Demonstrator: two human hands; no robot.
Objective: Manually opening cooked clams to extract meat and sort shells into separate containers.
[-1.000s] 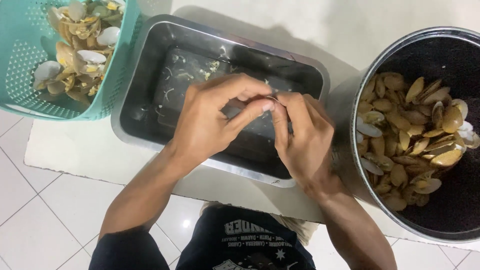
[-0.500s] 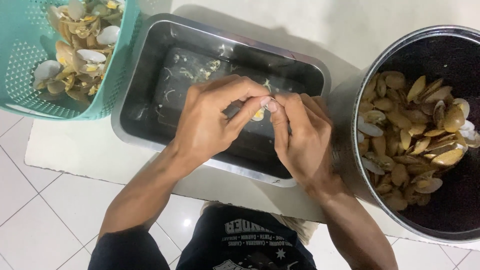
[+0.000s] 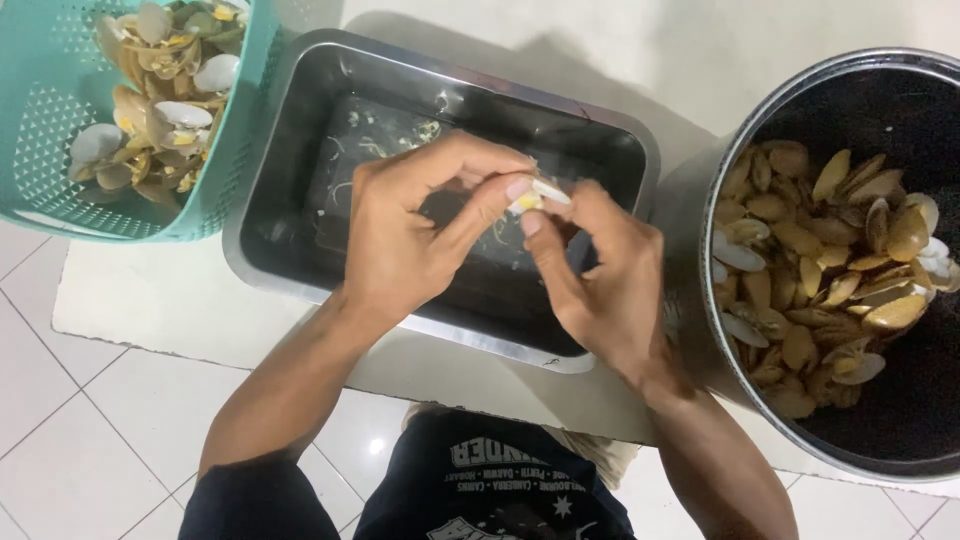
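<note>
- The pot point(image 3: 700, 300) fills the right of the frame, dark inside, with a heap of tan, mostly shut clams point(image 3: 830, 260) against its left wall; the heap looks the same as a second ago.
- The steel tray point(image 3: 280, 250) sits at upper centre on a white mat point(image 3: 130, 300) over floor tiles. Its bottom carries only thin strands and scraps, as it did in the earlier views.
- The teal basket point(image 3: 215, 215) in the upper left corner holds opened, pale shells point(image 3: 160, 110), unchanged.
- The left hand point(image 3: 410, 240) hovers over the tray at centre frame, its thumb and forefinger pinched on the clam point(image 3: 530, 197); the other fingers are curled loosely.
- The right hand point(image 3: 610, 285) meets it from the right, its fingertips also closed on the clam, so both hands share the one grip.
- The clam is the small thing that has changed: a second ago it was almost hidden between the fingers, half a second ago a pale speck showed, and now a white shell edge and a yellow bit of meat are plainly out between the fingertips. I judge the shell is being parted over the tray, with the meat not yet free.
</note>
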